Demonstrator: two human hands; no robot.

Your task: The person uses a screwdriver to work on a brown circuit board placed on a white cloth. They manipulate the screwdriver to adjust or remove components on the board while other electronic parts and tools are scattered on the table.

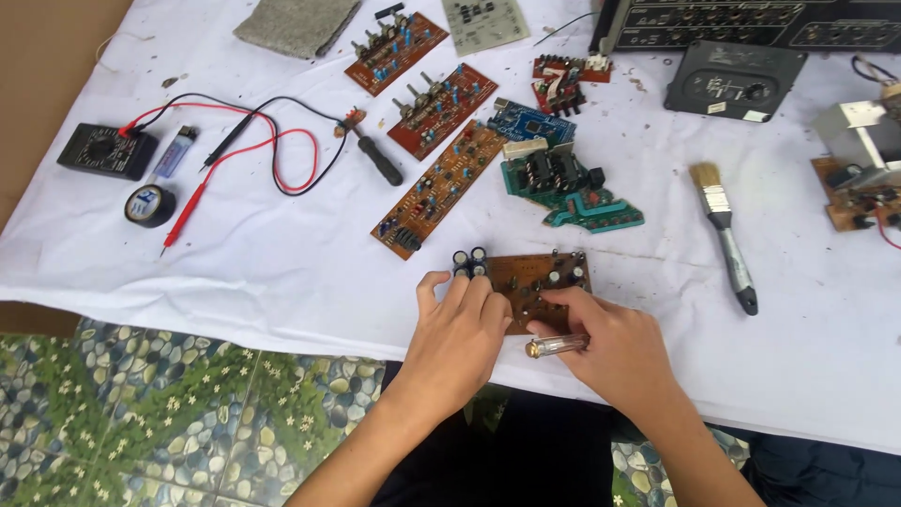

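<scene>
Brown circuit board partly hidden by left hand & right hand.

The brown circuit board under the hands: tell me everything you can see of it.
The brown circuit board lies flat on the white cloth near the table's front edge. It is rectangular, reddish brown, and carries small parts, with dark cylindrical capacitors standing at its left end. The left hand covers its left part; the right hand touches its front edge with a finger while holding a clear-handled screwdriver.
</scene>
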